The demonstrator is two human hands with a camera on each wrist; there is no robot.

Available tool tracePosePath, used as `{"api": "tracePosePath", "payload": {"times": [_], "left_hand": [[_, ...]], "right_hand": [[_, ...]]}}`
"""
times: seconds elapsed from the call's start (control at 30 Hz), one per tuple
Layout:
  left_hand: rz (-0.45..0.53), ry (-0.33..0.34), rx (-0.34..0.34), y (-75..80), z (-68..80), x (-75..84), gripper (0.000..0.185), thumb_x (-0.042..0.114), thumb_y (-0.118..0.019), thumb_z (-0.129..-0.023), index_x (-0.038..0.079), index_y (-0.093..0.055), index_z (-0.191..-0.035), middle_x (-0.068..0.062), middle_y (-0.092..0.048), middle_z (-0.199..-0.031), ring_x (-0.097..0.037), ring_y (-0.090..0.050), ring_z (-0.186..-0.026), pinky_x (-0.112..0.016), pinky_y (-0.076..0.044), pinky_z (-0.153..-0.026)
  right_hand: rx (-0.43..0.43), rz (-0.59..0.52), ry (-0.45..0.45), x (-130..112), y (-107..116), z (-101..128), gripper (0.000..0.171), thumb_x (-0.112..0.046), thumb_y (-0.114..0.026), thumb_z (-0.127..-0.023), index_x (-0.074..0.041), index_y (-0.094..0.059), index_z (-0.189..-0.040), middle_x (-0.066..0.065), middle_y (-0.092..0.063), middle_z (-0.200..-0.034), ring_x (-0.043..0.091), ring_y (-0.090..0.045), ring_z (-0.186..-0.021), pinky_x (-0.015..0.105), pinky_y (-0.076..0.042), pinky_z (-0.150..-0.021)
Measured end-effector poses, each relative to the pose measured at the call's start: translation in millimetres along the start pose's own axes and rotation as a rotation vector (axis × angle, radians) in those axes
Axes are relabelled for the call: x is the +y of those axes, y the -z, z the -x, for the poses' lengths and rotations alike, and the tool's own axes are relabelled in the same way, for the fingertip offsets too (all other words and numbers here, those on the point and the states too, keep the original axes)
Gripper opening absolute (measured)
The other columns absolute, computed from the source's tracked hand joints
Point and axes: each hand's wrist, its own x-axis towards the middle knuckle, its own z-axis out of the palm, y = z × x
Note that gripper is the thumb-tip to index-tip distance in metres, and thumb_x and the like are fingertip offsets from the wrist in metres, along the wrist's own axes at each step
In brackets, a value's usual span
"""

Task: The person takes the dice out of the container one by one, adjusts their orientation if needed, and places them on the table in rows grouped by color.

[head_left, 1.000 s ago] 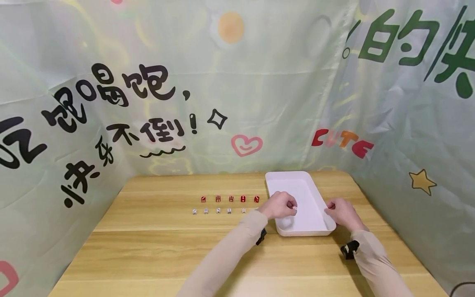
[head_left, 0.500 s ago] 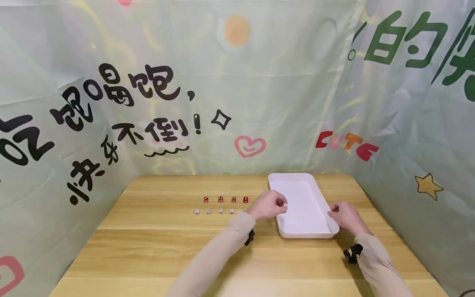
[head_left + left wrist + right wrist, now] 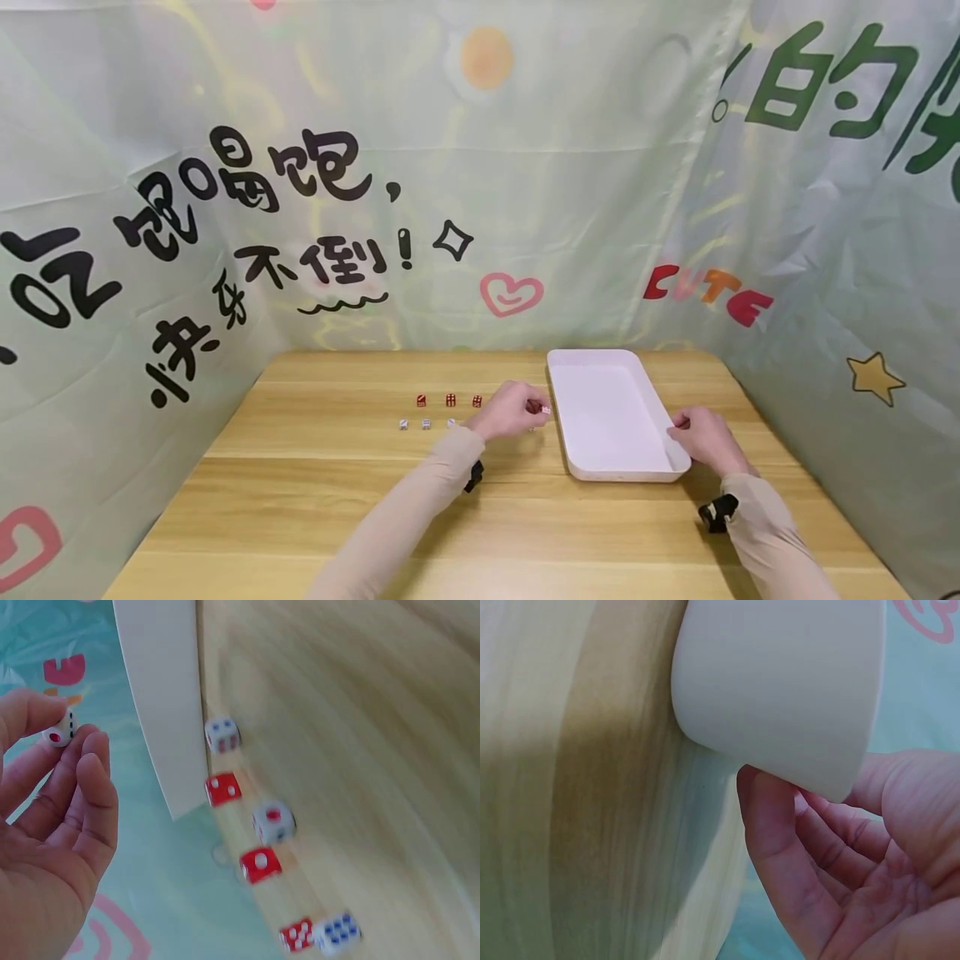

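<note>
My left hand (image 3: 536, 407) hovers just left of the white tray (image 3: 628, 476) and pinches a small white die (image 3: 546, 410) between thumb and fingertips. In the left wrist view the white die (image 3: 60, 729) shows a red pip and sits beside the white tray's wall (image 3: 161, 697). On the table below lie red dice (image 3: 223, 789) and white dice (image 3: 274, 820) in two rows. In the head view my hand hides the right ends of these rows. My right hand (image 3: 677, 426) holds the tray's right rim near its front corner, its fingers (image 3: 780, 847) curled against the wall (image 3: 780, 682).
The red dice row (image 3: 450, 400) and the white dice row (image 3: 425, 423) lie left of my left hand on the wooden table (image 3: 337, 508). Printed fabric walls (image 3: 525, 183) close in the back and both sides.
My left hand has carried the white die leftward, from over the tray to just outside its left rim, covering more of the dice rows. My right hand has stayed on the tray's rim.
</note>
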Motion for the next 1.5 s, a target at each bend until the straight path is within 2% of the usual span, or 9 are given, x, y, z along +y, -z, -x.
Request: {"api": "tracePosePath", "payload": {"times": [0.23, 0.37, 0.6, 1.03, 1.5], "left_hand": [[0.026, 0.019, 0.007, 12.4, 10.8, -17.3, 0.013, 0.012, -0.068, -0.089, 0.007, -0.075, -0.098, 0.004, -0.071, -0.084, 0.0, -0.06, -0.074, -0.016, -0.05, -0.07], [0.072, 0.052, 0.006, 20.8, 18.9, -26.3, 0.016, 0.01, -0.068, -0.089, 0.002, -0.074, -0.102, 0.001, -0.071, -0.085, -0.004, -0.061, -0.072, -0.019, -0.052, -0.069], [0.024, 0.091, 0.024, 33.5, 30.7, -39.2, 0.018, 0.01, -0.069, -0.087, 0.002, -0.075, -0.102, 0.002, -0.072, -0.085, -0.004, -0.062, -0.076, -0.02, -0.052, -0.074], [0.037, 0.146, 0.042, 57.6, 56.0, -68.5, 0.019, 0.01, -0.07, -0.087, 0.0, -0.073, -0.103, -0.001, -0.072, -0.086, -0.009, -0.065, -0.078, -0.026, -0.055, -0.074], [0.037, 0.179, 0.117, 76.3, 81.6, -97.8, 0.014, 0.007, -0.069, -0.086, 0.0, -0.072, -0.098, -0.002, -0.07, -0.084, -0.011, -0.063, -0.076, -0.028, -0.054, -0.072]], "right_hand": [[0.01, 0.007, 0.005, 1, 0, 0, 0.014, -0.009, -0.064, -0.087, 0.005, -0.066, -0.088, 0.014, -0.066, -0.082, 0.023, -0.056, -0.072, 0.032, -0.043, -0.063], [0.007, 0.005, 0.005, 1, 0, -1, 0.014, -0.009, -0.064, -0.087, 0.004, -0.066, -0.088, 0.014, -0.066, -0.082, 0.023, -0.056, -0.073, 0.032, -0.044, -0.064], [-0.003, 0.004, -0.009, 1, 0, -1, 0.014, -0.009, -0.065, -0.087, 0.004, -0.066, -0.089, 0.013, -0.066, -0.082, 0.023, -0.056, -0.073, 0.032, -0.044, -0.063], [-0.013, -0.006, -0.015, 0, 0, -1, 0.013, -0.009, -0.064, -0.087, 0.004, -0.066, -0.088, 0.013, -0.065, -0.081, 0.023, -0.055, -0.072, 0.031, -0.043, -0.062], [-0.006, -0.011, -0.006, 0, -2, 1, 0.012, -0.008, -0.064, -0.087, 0.004, -0.065, -0.088, 0.012, -0.065, -0.08, 0.022, -0.054, -0.07, 0.031, -0.043, -0.061]]}}
